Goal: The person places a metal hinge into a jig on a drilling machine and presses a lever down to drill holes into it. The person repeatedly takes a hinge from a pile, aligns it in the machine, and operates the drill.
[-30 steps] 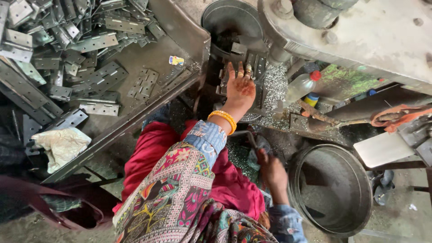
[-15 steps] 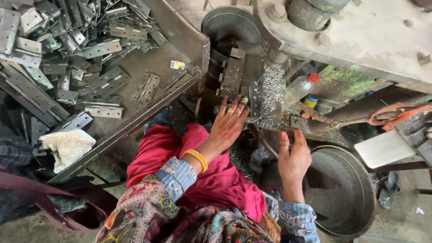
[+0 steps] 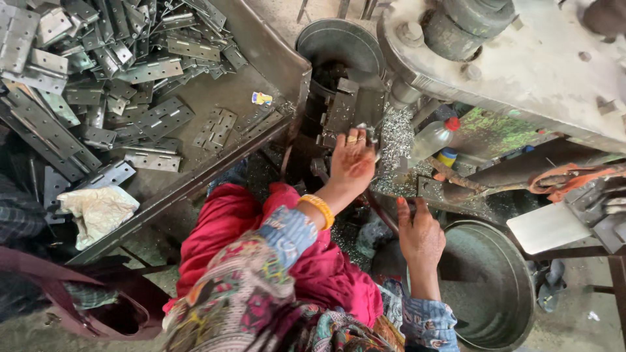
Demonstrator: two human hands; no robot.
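Reaching forward, left hand pinches a metal piece; right hand hangs loose.

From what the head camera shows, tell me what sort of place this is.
Most likely a small metalworking shop. A tray holds a heap of flat metal hinges, a heavy machine stands over scattered metal shavings, and the left hand reaches into it.

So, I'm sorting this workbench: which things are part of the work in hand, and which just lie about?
In use:
left hand
machine block
right hand
metal basin

Lying about:
hinge pile
crumpled cloth
plastic bottle
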